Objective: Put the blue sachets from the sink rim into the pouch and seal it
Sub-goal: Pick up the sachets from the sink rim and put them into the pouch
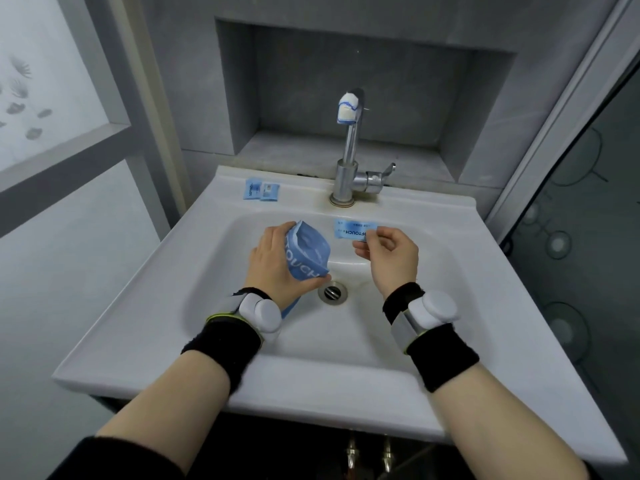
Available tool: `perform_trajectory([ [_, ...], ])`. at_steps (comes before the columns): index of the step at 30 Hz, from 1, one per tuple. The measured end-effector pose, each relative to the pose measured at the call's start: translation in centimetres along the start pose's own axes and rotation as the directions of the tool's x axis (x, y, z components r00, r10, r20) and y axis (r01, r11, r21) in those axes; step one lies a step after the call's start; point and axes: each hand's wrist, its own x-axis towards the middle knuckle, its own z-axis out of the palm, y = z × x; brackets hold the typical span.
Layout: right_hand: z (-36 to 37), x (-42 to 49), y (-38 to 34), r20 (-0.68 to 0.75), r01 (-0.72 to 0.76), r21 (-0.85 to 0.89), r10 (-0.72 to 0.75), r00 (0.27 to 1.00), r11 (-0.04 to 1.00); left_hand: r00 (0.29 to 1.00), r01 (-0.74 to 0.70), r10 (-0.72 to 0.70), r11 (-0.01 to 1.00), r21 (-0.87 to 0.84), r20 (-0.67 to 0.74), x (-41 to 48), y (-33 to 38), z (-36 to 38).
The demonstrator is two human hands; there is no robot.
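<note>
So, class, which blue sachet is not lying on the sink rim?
The sachet pinched in the right hand over the basin; the other two sachets lie side by side on the back rim, left of the tap.

Pouch (308,252): "TOUCH", white letters
Held sachet (353,230): "OFTOUCH", upside down
Rim sachets (252,189): print too small to read

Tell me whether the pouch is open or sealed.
Open. The pouch gapes at the top, its inside showing, held in the left hand.
</note>
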Motion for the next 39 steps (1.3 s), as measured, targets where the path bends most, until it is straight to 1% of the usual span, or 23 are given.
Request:
perform_trajectory([
  [6, 0.5, -0.8, -0.4, 0.055, 0.046, -0.047, -0.043, 0.998, 0.998, 0.999, -0.054, 0.054, 0.998, 0.039, 0.002, -0.2, -0.1, 0.3],
  [10, 0.5, -0.9, -0.8, 0.025, 0.091, -0.059, -0.09, 0.996, 0.994, 0.999, -0.053, 0.052, 0.998, 0.045, 0.004, -0.3, -0.1, 0.3],
  [14, 0.5, -1.0, -1.0, 0.013, 0.107, -0.079, -0.107, 0.994, 0.991, 0.998, -0.052, 0.051, 0.998, 0.04, 0.019, -0.3, -0.1, 0.2],
  [21, 0.6, -1.4, -1.2, 0.086, 0.068, -0.082, -0.061, 0.994, 0.994, 0.994, -0.107, 0.104, 0.992, 0.07, 0.043, -0.4, 0.1, 0.3],
  [27, 0.7, -1.5, -1.0, 0.166, 0.046, -0.137, -0.023, 0.986, 0.989, 0.99, -0.14, 0.136, 0.986, 0.09, 0.049, -0.4, 0.0, 0.3],
  [34, 0.7, -1.4, -0.5, 0.166, 0.039, -0.165, -0.011, 0.986, 0.985, 0.987, -0.157, 0.153, 0.985, 0.072, 0.052, -0.5, 0.3, 0.1],
  [39, 0.6, -1.4, 0.0, 0.185, 0.053, -0.198, -0.016, 0.983, 0.979, 0.98, -0.187, 0.179, 0.977, 0.102, 0.082, -0.5, 0.8, -0.2],
])
